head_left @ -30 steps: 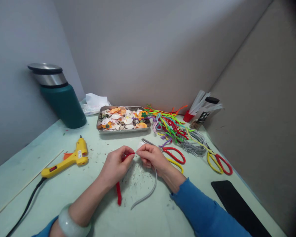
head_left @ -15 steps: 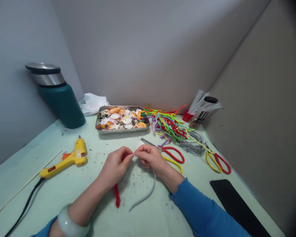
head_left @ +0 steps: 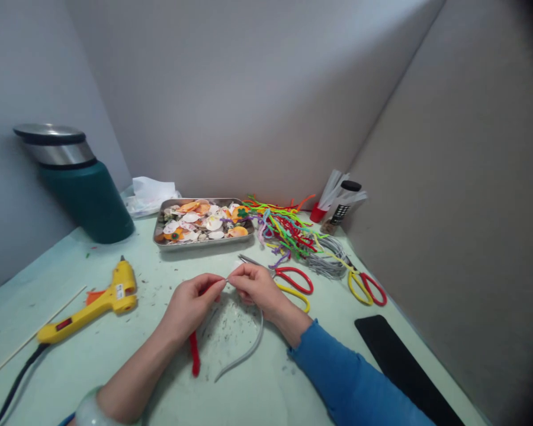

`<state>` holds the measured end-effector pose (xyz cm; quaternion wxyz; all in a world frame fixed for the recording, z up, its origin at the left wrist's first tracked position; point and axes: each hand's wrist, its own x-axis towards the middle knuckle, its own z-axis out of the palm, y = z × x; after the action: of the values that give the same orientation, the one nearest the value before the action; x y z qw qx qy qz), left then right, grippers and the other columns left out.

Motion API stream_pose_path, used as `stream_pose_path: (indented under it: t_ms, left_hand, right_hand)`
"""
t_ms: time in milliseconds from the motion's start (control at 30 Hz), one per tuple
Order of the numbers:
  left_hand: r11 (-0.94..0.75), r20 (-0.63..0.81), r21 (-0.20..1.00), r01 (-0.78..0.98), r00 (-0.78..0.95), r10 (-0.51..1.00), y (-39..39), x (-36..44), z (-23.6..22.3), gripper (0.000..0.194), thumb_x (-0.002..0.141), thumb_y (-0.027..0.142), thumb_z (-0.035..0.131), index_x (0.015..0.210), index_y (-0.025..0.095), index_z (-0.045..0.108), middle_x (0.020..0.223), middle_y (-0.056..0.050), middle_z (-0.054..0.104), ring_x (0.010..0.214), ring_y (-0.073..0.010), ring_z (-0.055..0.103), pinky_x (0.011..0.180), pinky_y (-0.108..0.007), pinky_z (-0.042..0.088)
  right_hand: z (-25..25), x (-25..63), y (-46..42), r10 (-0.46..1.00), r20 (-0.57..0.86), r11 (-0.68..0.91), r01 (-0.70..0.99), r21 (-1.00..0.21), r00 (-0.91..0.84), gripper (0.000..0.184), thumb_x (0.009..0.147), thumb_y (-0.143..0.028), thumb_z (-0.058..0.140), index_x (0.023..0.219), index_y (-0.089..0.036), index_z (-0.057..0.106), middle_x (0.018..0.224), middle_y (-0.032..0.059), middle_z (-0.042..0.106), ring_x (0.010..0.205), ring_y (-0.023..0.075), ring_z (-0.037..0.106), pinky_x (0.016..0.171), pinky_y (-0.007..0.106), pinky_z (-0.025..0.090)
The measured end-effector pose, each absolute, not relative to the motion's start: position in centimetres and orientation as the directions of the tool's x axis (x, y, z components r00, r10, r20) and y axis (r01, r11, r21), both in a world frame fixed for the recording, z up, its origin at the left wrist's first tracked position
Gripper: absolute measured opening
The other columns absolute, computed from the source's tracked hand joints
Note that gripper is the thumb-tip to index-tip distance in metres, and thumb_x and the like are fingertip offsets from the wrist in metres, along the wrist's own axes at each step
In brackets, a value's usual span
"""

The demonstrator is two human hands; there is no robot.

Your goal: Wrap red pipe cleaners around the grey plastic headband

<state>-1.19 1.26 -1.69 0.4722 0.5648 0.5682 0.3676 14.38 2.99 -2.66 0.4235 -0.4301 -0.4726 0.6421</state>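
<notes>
My left hand [head_left: 190,305] and my right hand [head_left: 258,290] meet fingertip to fingertip above the table. Both pinch a short bit of a thin grey cord [head_left: 249,354], of which only a tiny piece shows between the fingers. The cord's longer part hangs out below my right hand and curves down to the left. From beneath my left hand a red pipe cleaner [head_left: 194,355] sticks out; its upper end is hidden, so I cannot tell whether the hand holds it. Scissors with red and yellow handles [head_left: 295,284] lie just behind my right hand.
A metal tray of shells [head_left: 204,244] stands at the back, beside colourful pipe cleaners [head_left: 288,228] and a grey cord bundle [head_left: 326,263]. At left are a yellow glue gun [head_left: 89,307] and a teal bottle [head_left: 89,201]. More scissors [head_left: 366,288] and a black strip [head_left: 404,367] lie right.
The camera view has swung slightly to the right, so everything appears shifted left. My hands keep the same fingertip pinch with little visible change.
</notes>
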Motion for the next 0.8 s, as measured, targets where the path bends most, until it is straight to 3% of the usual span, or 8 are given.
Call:
stream_pose_path:
  t_ms: [167,433,533,600,667,733,800]
  left_hand:
    - [0.126,-0.165,0.962,0.242,0.146,0.976,1.4,-1.3,-2.4,0.039,0.073,0.054,0.059,0.078,0.015,0.062,0.053,0.005,0.047,0.038,-0.0072,0.033,0.036,-0.021,0.027]
    - [0.179,-0.210,0.971,0.159,0.204,0.956,1.5,-1.2,-2.5,0.041,0.068,0.057,0.062,0.070,0.016,0.056,0.049,0.006,0.047,0.037,-0.0063,0.030,0.037,-0.019,0.023]
    - [0.191,-0.215,0.972,0.140,0.185,0.959,1.3,-1.0,-2.3,0.041,0.065,0.056,0.064,0.068,0.016,0.056,0.049,0.005,0.048,0.036,-0.0058,0.030,0.037,-0.019,0.023]
    - [0.195,-0.219,0.969,0.149,0.173,0.960,1.3,-0.9,-2.5,0.042,0.065,0.056,0.064,0.071,0.015,0.059,0.050,0.005,0.050,0.036,-0.0055,0.030,0.036,-0.020,0.023]
    - [0.192,-0.222,0.966,0.176,0.174,0.959,1.4,-0.8,-3.0,0.044,0.066,0.056,0.063,0.076,0.014,0.061,0.052,0.004,0.052,0.035,-0.0053,0.030,0.036,-0.020,0.023]
    - [0.178,-0.217,0.961,0.212,0.179,0.960,1.6,-0.9,-3.4,0.044,0.067,0.056,0.062,0.077,0.013,0.063,0.053,0.003,0.052,0.035,-0.0059,0.032,0.036,-0.020,0.023]
    - [0.160,-0.204,0.961,0.227,0.187,0.961,1.7,-0.9,-3.8,0.044,0.068,0.057,0.061,0.076,0.014,0.064,0.054,0.003,0.052,0.035,-0.0065,0.033,0.035,-0.021,0.025]
  right_hand:
    - [-2.9,14.5,3.0,0.956,-0.112,-0.135,-0.066,-0.989,-0.272,0.014,0.069,-0.029,0.065,0.070,-0.018,0.057,0.042,-0.0089,0.044,0.036,0.0048,0.031,0.037,0.018,0.021]
    - [-2.5,14.7,2.9,0.956,-0.084,-0.069,0.065,-0.996,-0.281,0.009,0.072,-0.024,0.062,0.069,-0.018,0.056,0.044,-0.0079,0.045,0.039,0.0058,0.034,0.039,0.019,0.022]
    - [-1.9,15.2,3.0,0.956,-0.029,0.028,0.189,-0.982,-0.290,0.011,0.077,-0.029,0.061,0.073,-0.018,0.059,0.053,-0.0051,0.051,0.046,0.0078,0.041,0.045,0.020,0.029]
    - [-1.4,16.3,3.4,0.969,0.116,0.189,0.357,-0.915,-0.218,0.016,0.079,-0.034,0.061,0.081,-0.018,0.062,0.067,-0.0013,0.059,0.058,0.0108,0.050,0.055,0.022,0.036]
    - [-0.7,17.9,4.0,0.940,0.332,0.313,0.584,-0.750,-0.077,0.021,0.080,-0.037,0.062,0.091,-0.019,0.063,0.083,0.0029,0.063,0.074,0.0152,0.055,0.065,0.025,0.040]
    - [-0.1,19.9,4.7,0.880,0.469,0.262,0.751,-0.606,0.072,0.020,0.085,-0.032,0.054,0.096,-0.018,0.062,0.099,0.0081,0.061,0.088,0.0184,0.056,0.075,0.027,0.041]
    - [0.3,21.8,5.3,0.832,0.513,0.085,0.865,-0.495,0.212,0.024,0.088,-0.027,0.048,0.107,-0.018,0.060,0.111,0.0117,0.058,0.098,0.0213,0.055,0.080,0.030,0.040]
